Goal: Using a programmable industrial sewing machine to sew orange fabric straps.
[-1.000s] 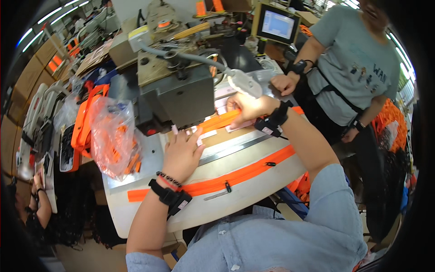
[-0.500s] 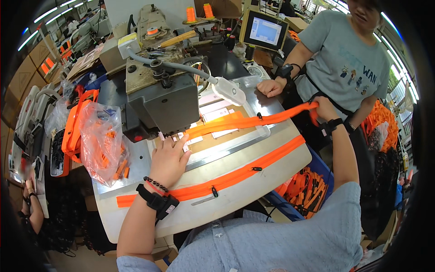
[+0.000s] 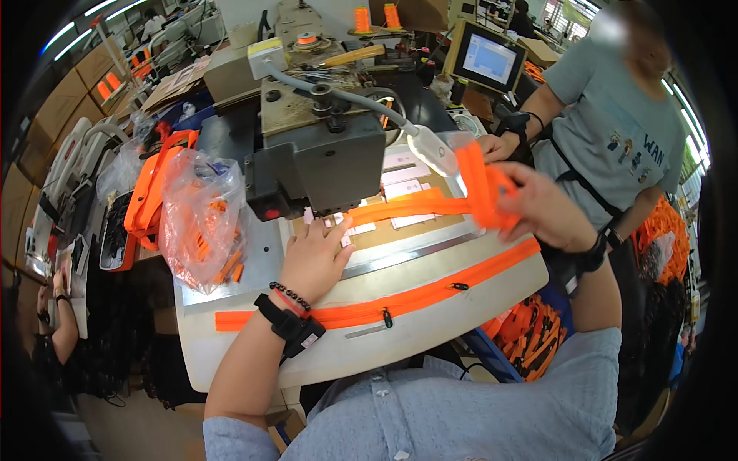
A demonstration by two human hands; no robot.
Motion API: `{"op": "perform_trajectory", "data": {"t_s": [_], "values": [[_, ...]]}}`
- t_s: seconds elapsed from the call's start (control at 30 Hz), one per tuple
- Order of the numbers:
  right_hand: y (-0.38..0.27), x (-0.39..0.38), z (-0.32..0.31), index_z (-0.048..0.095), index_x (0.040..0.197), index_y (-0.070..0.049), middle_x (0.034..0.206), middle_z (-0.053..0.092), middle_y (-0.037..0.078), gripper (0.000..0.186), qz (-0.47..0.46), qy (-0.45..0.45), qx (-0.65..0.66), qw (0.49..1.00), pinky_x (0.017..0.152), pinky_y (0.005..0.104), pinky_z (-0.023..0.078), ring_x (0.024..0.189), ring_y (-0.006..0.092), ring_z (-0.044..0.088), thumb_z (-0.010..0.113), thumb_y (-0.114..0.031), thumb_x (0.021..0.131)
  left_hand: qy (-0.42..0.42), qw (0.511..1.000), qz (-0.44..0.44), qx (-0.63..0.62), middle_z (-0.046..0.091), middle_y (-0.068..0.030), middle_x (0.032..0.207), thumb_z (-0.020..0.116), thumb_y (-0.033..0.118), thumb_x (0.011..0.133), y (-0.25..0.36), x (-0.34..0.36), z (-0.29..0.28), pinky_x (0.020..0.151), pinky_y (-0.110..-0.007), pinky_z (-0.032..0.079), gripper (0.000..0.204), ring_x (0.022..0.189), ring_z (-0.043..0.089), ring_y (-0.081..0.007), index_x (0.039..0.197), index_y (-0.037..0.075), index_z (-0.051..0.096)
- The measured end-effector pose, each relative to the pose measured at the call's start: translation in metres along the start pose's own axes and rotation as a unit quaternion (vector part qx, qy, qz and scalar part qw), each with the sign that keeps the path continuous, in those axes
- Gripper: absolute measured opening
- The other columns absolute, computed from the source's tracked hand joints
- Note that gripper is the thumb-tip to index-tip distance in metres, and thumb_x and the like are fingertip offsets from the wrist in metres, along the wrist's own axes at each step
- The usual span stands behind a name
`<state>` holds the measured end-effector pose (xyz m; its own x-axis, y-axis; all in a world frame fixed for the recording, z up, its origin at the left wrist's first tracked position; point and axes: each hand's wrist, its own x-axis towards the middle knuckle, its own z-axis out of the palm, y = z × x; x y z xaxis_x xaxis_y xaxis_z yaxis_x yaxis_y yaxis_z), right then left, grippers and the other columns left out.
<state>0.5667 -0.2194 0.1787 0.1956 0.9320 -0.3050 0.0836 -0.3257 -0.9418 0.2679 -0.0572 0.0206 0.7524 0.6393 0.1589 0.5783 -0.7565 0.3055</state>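
Observation:
My left hand [image 3: 314,257] lies flat with its fingers spread beside the sewing machine head [image 3: 323,165]. Its index fingertip touches the left end of an orange zipper [image 3: 407,209]. That zipper stretches to the right across the template plate, and its other end is bunched and looped in my right hand [image 3: 547,206], smeared by motion, fingers closed round it. Nearer to me, a second orange zipper [image 3: 427,290] with two black pulls lies along the front of the pale worktable [image 3: 492,296]; my left wrist passes over it.
At left, a clear plastic bag [image 3: 201,219] holds orange pieces beside an orange pouch [image 3: 157,184]. A blue bin [image 3: 492,355] of zippers stands below the table's right side. A white lamp [image 3: 432,150] hangs over the plate. Another person [image 3: 615,115] stands at right, near a screen [image 3: 486,58].
My right hand has moved left and nearer, and the zipper end it holds now loops upward. The view has shifted, so the machine and table appear further right. My left hand stays at the zipper's left end.

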Motion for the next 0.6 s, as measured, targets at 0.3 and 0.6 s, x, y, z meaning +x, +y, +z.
{"op": "perform_trajectory", "data": {"t_s": [0.3, 0.6], "values": [[0.070, 0.044, 0.050, 0.048, 0.136, 0.000, 0.095, 0.070, 0.016, 0.059, -0.223, 0.099, -0.478, 0.844, 0.065, 0.0329, 0.054, 0.073, 0.0234, 0.069, 0.073, -0.018, 0.086, 0.008, 1.000, 0.002, 0.004, 0.055, -0.0152, 0.116, 0.054, 0.034, 0.097, 0.001, 0.001, 0.001, 0.087, -0.047, 0.044, 0.047, 0.104, 0.056, -0.0319, 0.140, 0.017, 0.051], [0.095, 0.121, 0.099, 0.052, 0.137, -0.004, 0.146, 0.047, 0.014, 0.055, -0.386, -0.073, -0.576, 0.716, 0.098, 0.0459, 0.040, 0.133, 0.0273, 0.047, 0.065, -0.031, 0.091, 0.012, 1.000, 0.001, 0.002, 0.055, -0.0138, 0.112, 0.055, 0.035, 0.096, -0.001, 0.002, 0.003, 0.086, -0.047, 0.044, 0.048, 0.102, 0.057, -0.0305, 0.141, 0.021, 0.050]]}}
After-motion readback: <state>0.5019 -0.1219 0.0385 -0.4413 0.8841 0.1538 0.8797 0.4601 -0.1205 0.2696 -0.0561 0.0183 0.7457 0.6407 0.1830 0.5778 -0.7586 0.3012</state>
